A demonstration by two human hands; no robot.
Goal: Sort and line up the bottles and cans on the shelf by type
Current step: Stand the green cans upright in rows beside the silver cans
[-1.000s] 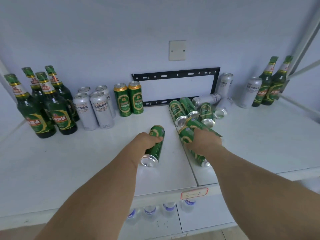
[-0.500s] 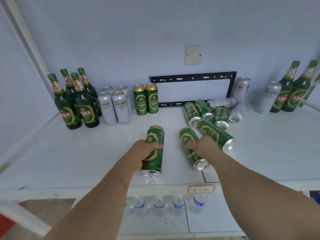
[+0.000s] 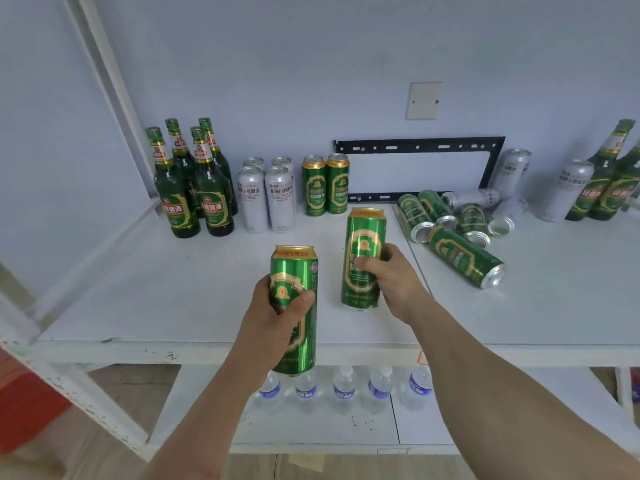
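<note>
My left hand (image 3: 277, 313) grips a green can (image 3: 294, 271) upright above the shelf's front edge. My right hand (image 3: 391, 275) holds a second green can (image 3: 363, 237) upright, a little further in over the white shelf (image 3: 173, 289). At the back left stand several green bottles (image 3: 194, 188), several silver cans (image 3: 268, 195) and two green cans (image 3: 325, 185) in rows. A heap of green cans (image 3: 450, 230) and silver cans (image 3: 502, 216) lies on its side at the right.
Two silver cans (image 3: 568, 188) and two green bottles (image 3: 613, 178) stand at the far right. A black metal bracket (image 3: 415, 147) leans on the wall. Water bottles (image 3: 343, 389) line the lower shelf. A white frame post (image 3: 104, 98) rises at the left.
Both hands have lifted their green cans off the shelf and turned them upright. The view has shifted so the shelf sits further right and lower.
</note>
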